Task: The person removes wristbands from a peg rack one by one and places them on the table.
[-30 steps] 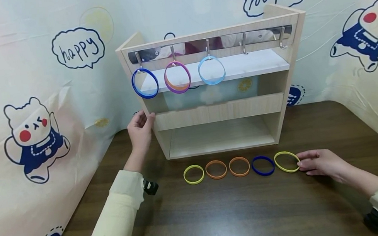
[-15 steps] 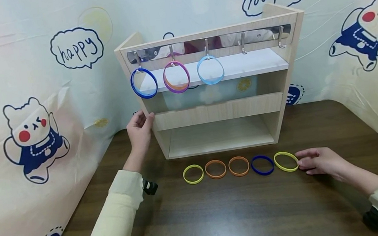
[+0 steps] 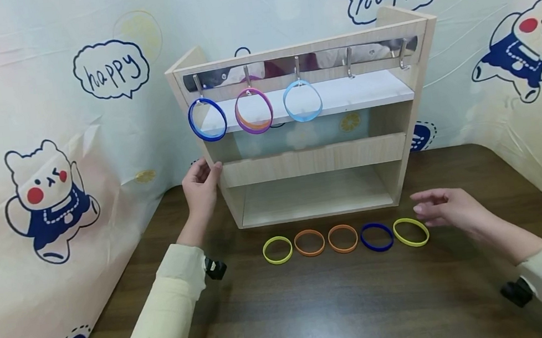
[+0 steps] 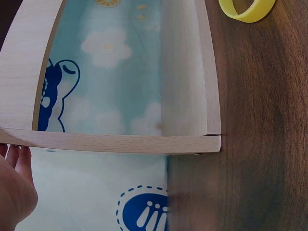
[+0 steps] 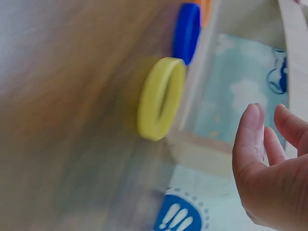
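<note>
My left hand (image 3: 200, 188) holds the left side panel of a wooden shelf (image 3: 315, 159), thumb at its front edge; in the left wrist view the fingertips (image 4: 21, 159) touch the panel's outer face. Above and right of a yellow wristband (image 3: 411, 232), my right hand (image 3: 454, 212) hovers holding nothing, its fingers loosely bent. The right wrist view shows a gap between that hand and the yellow wristband (image 5: 159, 101). Left of it on the table lie a dark blue wristband (image 3: 377, 236), two orange wristbands (image 3: 343, 238) and another yellow wristband (image 3: 277, 250).
A metal hook strip (image 3: 309, 62) spans the shelf's top. Blue bands (image 3: 207, 119), a purple band with an orange one (image 3: 254, 110) and a light blue band (image 3: 302, 100) hang from its left hooks. The two right hooks (image 3: 350, 63) are bare. Printed cloth surrounds the brown table (image 3: 316, 303).
My right hand has let go of the right-hand yellow wristband and risen up and away from it; the band stays on the table. The left hand keeps its place on the shelf.
</note>
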Demonstrator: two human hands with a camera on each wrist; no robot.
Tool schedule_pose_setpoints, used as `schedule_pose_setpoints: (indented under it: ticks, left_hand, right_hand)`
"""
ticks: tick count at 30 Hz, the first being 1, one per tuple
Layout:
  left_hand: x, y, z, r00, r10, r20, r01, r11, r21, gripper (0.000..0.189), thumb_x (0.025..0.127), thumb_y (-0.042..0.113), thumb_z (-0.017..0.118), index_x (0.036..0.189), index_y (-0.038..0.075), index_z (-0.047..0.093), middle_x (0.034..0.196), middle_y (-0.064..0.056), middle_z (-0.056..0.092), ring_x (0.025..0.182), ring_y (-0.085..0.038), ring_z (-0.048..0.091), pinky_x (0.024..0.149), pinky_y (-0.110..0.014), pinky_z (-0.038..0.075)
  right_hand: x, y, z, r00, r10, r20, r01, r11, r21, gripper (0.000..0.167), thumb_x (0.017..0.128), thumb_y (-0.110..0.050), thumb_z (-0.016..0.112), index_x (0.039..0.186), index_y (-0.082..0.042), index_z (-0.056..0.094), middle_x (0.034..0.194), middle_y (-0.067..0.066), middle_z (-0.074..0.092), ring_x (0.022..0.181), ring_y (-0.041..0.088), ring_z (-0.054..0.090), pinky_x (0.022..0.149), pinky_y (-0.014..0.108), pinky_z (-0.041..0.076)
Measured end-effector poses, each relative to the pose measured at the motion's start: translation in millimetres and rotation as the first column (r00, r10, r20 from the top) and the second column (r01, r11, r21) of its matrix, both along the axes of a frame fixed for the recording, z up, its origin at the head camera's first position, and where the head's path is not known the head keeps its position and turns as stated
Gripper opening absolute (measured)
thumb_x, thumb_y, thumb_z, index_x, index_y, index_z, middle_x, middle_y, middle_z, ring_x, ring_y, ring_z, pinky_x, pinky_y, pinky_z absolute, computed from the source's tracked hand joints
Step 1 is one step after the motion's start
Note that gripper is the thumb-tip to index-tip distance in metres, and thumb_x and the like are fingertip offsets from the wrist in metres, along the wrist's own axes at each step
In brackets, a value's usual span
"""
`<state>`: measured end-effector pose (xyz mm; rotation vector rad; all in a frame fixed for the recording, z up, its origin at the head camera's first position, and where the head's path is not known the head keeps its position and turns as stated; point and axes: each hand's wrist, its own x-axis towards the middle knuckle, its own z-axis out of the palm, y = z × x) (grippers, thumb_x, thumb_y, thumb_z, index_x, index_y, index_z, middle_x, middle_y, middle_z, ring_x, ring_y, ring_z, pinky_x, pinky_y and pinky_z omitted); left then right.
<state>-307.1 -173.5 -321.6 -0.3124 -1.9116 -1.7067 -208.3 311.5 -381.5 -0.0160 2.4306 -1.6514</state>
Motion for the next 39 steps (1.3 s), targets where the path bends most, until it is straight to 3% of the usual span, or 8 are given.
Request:
schedule_pose_setpoints:
  ticks: [7, 14, 20, 24, 31, 39]
  left_hand:
    - [0.6, 0.5, 0.5, 1.0, -0.013, -0.004, 0.013, 1.0, 0.001, 0.033, 0.093, 0.013, 0.065, 0.119, -0.007, 0.063, 0.113, -0.019, 0.066, 0.095, -0.021, 0.064, 0.084, -0.026, 0.053]
    - [0.9, 1.3, 2.4, 1.0, -0.017, 0.006, 0.017, 1.0, 0.0, 0.032, 0.093, 0.013, 0.065, 0.119, -0.006, 0.063, 0.116, -0.022, 0.064, 0.096, -0.018, 0.063, 0.085, -0.027, 0.052]
    - [0.1, 0.6, 2.9, 1.0, -0.02, -0.006, 0.02, 1.0, 0.007, 0.032, 0.093, 0.011, 0.065, 0.119, -0.008, 0.062, 0.118, -0.027, 0.062, 0.095, -0.018, 0.064, 0.085, -0.026, 0.053]
    - [-1.2, 0.4, 3.1, 1.0, -0.022, -0.014, 0.022, 1.0, 0.007, 0.034, 0.093, 0.011, 0.065, 0.119, -0.01, 0.061, 0.118, -0.027, 0.062, 0.095, -0.017, 0.064, 0.085, -0.026, 0.052]
    - [-2.3, 0.7, 2.6, 1.0, -0.024, -0.011, 0.024, 1.0, 0.016, 0.032, 0.092, 0.01, 0.066, 0.118, -0.009, 0.062, 0.115, -0.022, 0.065, 0.094, -0.014, 0.064, 0.083, -0.025, 0.053]
    - [-0.4, -1.9, 1.5, 1.0, -0.019, 0.002, 0.019, 1.0, 0.011, 0.033, 0.092, 0.012, 0.066, 0.118, -0.007, 0.063, 0.116, -0.022, 0.064, 0.096, -0.017, 0.064, 0.085, -0.028, 0.053]
  right_hand:
    - [-7.9, -27, 22.2, 0.994, 0.007, -0.111, -0.018, 0.995, -0.099, 0.059, 0.091, -0.027, 0.069, 0.138, 0.002, 0.047, 0.112, 0.008, 0.064, 0.094, 0.016, 0.066, 0.085, 0.04, 0.054]
    - [-15.5, -54, 46.1, 0.984, -0.009, -0.179, -0.036, 0.969, -0.244, 0.035, 0.091, -0.017, 0.069, 0.124, -0.009, 0.059, 0.106, -0.004, 0.067, 0.094, 0.013, 0.067, 0.081, 0.033, 0.055]
    - [-21.3, -76, 72.5, 0.972, -0.021, -0.234, -0.073, 0.919, -0.387, 0.04, 0.091, -0.01, 0.069, 0.127, 0.0, 0.057, 0.106, 0.002, 0.067, 0.095, 0.015, 0.067, 0.081, 0.032, 0.055]
    - [-25.5, -91, 90.6, 0.964, -0.021, -0.266, -0.099, 0.896, -0.432, 0.042, 0.09, -0.01, 0.07, 0.128, 0.002, 0.056, 0.11, 0.008, 0.065, 0.097, 0.016, 0.066, 0.081, 0.031, 0.055]
    - [-32.1, -115, 116.4, 0.948, -0.071, -0.309, -0.073, 0.9, -0.429, 0.031, 0.09, -0.013, 0.07, 0.12, -0.008, 0.065, 0.112, 0.011, 0.066, 0.1, 0.02, 0.066, 0.078, 0.031, 0.056]
    - [-43.1, -132, 134.8, 0.948, -0.063, -0.311, -0.084, 0.895, -0.438, 0.045, 0.091, -0.015, 0.069, 0.133, -0.006, 0.056, 0.121, 0.011, 0.063, 0.104, 0.02, 0.065, 0.08, 0.03, 0.055]
